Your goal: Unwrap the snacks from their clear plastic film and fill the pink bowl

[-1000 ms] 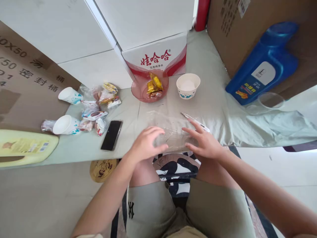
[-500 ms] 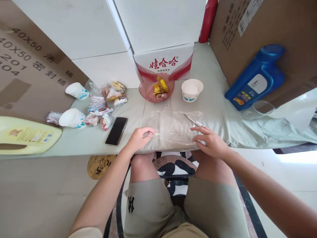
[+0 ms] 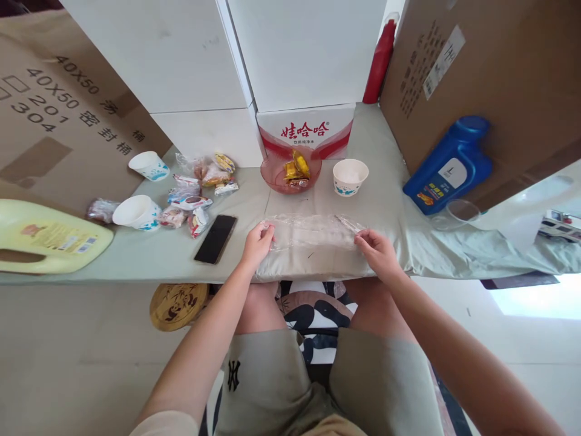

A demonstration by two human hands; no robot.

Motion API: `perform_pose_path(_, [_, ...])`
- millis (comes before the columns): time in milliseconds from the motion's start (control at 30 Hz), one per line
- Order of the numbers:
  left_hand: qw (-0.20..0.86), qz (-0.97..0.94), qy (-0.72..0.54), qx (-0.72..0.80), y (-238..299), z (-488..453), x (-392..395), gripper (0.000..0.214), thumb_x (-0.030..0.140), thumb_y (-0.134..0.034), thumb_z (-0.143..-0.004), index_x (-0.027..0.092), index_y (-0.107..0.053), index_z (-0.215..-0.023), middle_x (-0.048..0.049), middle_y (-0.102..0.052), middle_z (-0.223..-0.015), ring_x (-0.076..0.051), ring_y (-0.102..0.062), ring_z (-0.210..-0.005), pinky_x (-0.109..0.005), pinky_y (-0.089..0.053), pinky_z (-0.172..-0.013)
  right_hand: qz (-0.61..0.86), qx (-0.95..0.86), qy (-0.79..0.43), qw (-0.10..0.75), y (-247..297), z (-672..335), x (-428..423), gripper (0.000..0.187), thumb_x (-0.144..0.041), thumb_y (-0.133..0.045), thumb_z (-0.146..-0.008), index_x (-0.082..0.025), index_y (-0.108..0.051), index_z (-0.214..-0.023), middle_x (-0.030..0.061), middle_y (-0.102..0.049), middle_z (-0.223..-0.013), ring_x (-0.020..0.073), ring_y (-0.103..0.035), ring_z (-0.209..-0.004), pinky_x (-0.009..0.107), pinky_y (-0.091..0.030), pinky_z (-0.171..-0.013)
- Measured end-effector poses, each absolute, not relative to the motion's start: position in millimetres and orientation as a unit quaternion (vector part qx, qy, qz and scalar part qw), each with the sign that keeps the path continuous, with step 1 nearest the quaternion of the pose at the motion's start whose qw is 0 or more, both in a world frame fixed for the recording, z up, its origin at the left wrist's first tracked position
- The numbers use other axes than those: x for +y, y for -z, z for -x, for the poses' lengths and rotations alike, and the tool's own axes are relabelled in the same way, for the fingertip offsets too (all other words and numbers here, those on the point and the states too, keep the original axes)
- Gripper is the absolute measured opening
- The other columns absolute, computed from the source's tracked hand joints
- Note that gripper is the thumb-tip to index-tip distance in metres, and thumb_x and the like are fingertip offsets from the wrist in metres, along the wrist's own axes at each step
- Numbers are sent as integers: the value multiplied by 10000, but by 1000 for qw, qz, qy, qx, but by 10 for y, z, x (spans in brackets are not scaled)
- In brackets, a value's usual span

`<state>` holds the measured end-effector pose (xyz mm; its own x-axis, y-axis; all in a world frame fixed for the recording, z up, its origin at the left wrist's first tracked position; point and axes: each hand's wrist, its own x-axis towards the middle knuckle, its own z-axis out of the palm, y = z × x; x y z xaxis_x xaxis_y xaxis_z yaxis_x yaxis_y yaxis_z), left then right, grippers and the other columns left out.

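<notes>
A clear plastic sheet or bag (image 3: 313, 231) stretches flat and crinkled between my hands on the cloth. My left hand (image 3: 258, 245) pinches its left end, thumb against fingers. At the right end my right hand (image 3: 376, 249) is closed on the plastic too. A slim pen-like tool (image 3: 347, 223) lies by the right fingertips; whether it is under or inside the film I cannot tell. Beyond the plastic stand a pink glass bowl (image 3: 272, 180) with yellow and brown wrapped snacks (image 3: 297, 165) and a white paper cup (image 3: 349, 181). A black phone (image 3: 216, 240) rests left of my left hand.
Two paper cups (image 3: 149, 166) and several wrapped snacks (image 3: 190, 200) sit at the left, near a yellow jug (image 3: 54, 239). To the right, a blue bottle (image 3: 449, 166) leans by a carton (image 3: 490, 79), with a clear plastic cup (image 3: 460, 213) before it. White boxes (image 3: 306, 51) stand behind.
Both hands have closed on the plastic's ends. Its near edge has moved away from the table's front, leaving a narrower strip. The view has shifted slightly.
</notes>
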<state>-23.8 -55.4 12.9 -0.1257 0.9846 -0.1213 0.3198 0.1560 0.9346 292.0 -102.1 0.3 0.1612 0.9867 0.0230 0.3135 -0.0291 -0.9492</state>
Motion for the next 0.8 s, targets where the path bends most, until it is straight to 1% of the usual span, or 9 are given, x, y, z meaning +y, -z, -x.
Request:
perform_pose_path(100, [359,-563,-343,660,-121,236,-501,189,346,-554,-909,187,-650,-947,44,-563,-545,-113,-498,-472,-241,-367,-521,628,-498,-365,473,-30,-2859,-979,349,-561,-598,-822,-212,-597,-836,31,-695,-742,162,-636,-668,275,-468,-626])
perform_pose_path(200, [323,-580,-319,676,-129,224,-513,191,339,-542,-909,188,-658,-916,39,-557,-517,-137,-544,-516,-254,-383,-563,644,-469,-372,476,-64,-2788,-902,358,-576,-575,-824,-223,-559,-880,18,-698,-757,134,-596,-517,270,-460,-542])
perform_pose_path(267, [318,-577,-317,683,-132,224,-556,192,335,-531,-902,191,-650,-860,30,-579,-536,-144,-565,-539,-259,-394,-585,663,-465,-367,457,-81,-2756,-848,349,-571,-557,-830,-228,-553,-889,15,-700,-752,118,-537,-435,271,-438,-494])
perform_pose_path(333, [314,-572,-309,692,-132,234,-614,196,329,-524,-892,193,-649,-827,25,-593,-553,-149,-578,-560,-263,-401,-604,683,-485,-351,419,-84,-2751,-807,305,-527,-537,-850,-229,-571,-906,14,-704,-728,126,-535,-433,275,-431,-501])
perform_pose_path(433, [287,-580,-265,715,-130,251,-691,198,332,-533,-878,200,-676,-840,30,-564,-539,-153,-539,-539,-273,-368,-593,708,-540,-289,351,-42,-2784,-787,251,-434,-510,-884,-229,-614,-985,21,-717,-732,162,-589,-527,301,-452,-598])
perform_pose_path(500, [247,-601,-233,724,-132,250,-718,191,329,-548,-871,211,-693,-835,23,-552,-544,-157,-512,-538,-282,-332,-589,721,-578,-232,306,8,-2809,-803,277,-397,-516,-894,-229,-633,-1081,39,-733,-793,198,-620,-621,332,-461,-664])
perform_pose_path(633, [178,-631,-184,732,-143,218,-718,158,316,-586,-864,237,-713,-814,-20,-593,-613,-193,-550,-615,-297,-350,-632,704,-658,-120,238,74,-2812,-886,405,-309,-498,-913,-227,-621,-1290,135,-703,-1118,270,-647,-831,396,-494,-716])
perform_pose_path(700, [165,-632,-159,740,-153,203,-696,169,320,-609,-856,238,-731,-937,-56,-646,-717,-229,-598,-699,-323,-406,-679,675,-701,-52,225,65,-2790,-942,453,-236,-488,-908,-243,-620,-1341,165,-638,-1231,299,-638,-950,444,-518,-793])
perform_pose_path(800, [130,-663,-157,721,-167,191,-620,422,254,-639,-817,218,-673,-1236,-146,-692,-1072,-301,-641,-970,-396,-479,-828,615,-763,8,200,28,-2765,-1042,533,-137,-497,-879,-297,-606,-1376,154,-579,-1346,348,-572,-1193,528,-480,-987])
